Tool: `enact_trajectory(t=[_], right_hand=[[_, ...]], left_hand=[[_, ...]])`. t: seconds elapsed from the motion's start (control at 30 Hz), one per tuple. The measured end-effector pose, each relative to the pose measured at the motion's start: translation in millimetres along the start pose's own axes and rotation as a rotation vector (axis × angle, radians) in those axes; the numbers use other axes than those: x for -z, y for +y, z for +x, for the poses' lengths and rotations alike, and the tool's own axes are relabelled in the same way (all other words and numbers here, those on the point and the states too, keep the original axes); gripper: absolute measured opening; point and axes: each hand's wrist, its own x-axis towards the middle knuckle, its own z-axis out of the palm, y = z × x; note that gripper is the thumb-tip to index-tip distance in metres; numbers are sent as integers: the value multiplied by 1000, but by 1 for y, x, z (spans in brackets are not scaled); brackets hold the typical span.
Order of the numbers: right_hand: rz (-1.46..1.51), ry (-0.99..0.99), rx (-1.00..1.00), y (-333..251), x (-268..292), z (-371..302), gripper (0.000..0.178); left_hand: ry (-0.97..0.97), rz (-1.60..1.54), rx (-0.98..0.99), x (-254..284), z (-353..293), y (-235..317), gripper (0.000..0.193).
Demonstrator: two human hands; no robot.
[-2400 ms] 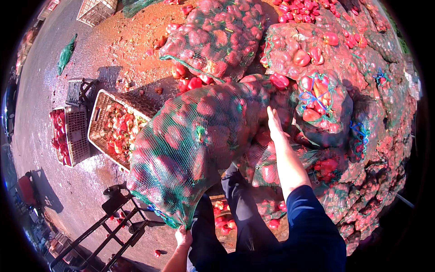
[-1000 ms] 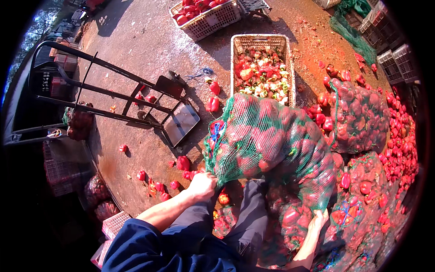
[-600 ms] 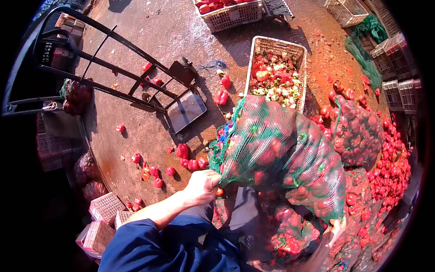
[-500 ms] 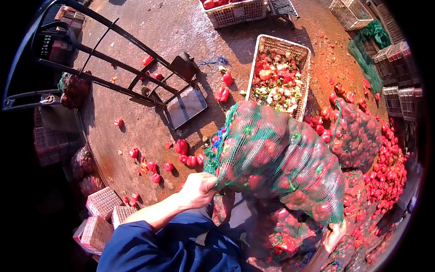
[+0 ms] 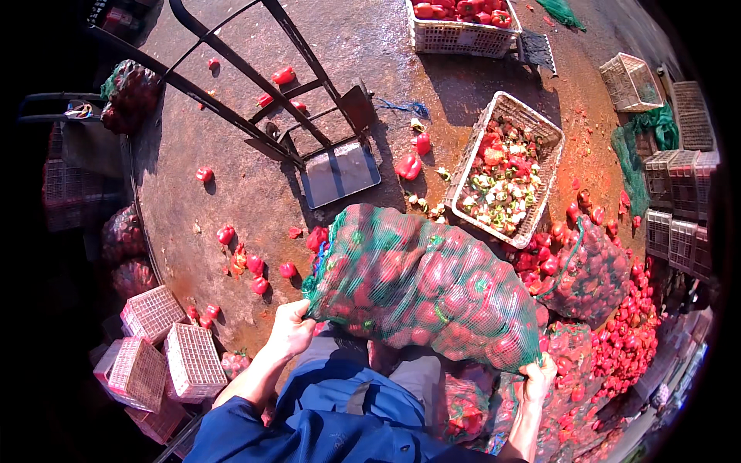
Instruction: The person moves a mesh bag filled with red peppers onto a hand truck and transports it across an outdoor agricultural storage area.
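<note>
A long green mesh sack (image 5: 421, 285) full of red bell peppers stretches across in front of my body, one end in each hand. My left hand (image 5: 292, 328) is closed on the gathered left end, close to some blue cord. At the lower right corner, my right hand (image 5: 538, 376) grips the netting. Beyond the sack stands a black hand truck (image 5: 340, 176), its metal plate flat on the ground, just past the sack's left half. A pale crate (image 5: 549, 185) of pepper cores and scraps sits behind the right half.
Loose red peppers (image 5: 409, 167) lie scattered over the wet floor. More filled mesh sacks (image 5: 590, 270) and a big heap of peppers (image 5: 629, 339) lie to the right. Stacked crates (image 5: 193, 359) stand at lower left. A pepper-filled crate (image 5: 463, 37) is at the far side.
The sack has moved left and toward my body, and lies more level. Both hands have shifted left with it, keeping their grip. The view has turned, moving the surroundings in the picture.
</note>
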Motion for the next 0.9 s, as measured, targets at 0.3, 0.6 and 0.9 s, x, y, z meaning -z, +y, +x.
enact_trajectory(t=[0.3,0.6,0.9], right_hand=[[-187,-382,237,-120,-185,-17,12],[-334,-387,731,-149,-377,77,25],[-962,-284,11,92,-106,-18,26]], left_hand=[[491,-441,-19,159,-34,-36,24],[1211,-172,300,279,91,-280,41],[224,17,378,87,58,-254,35]])
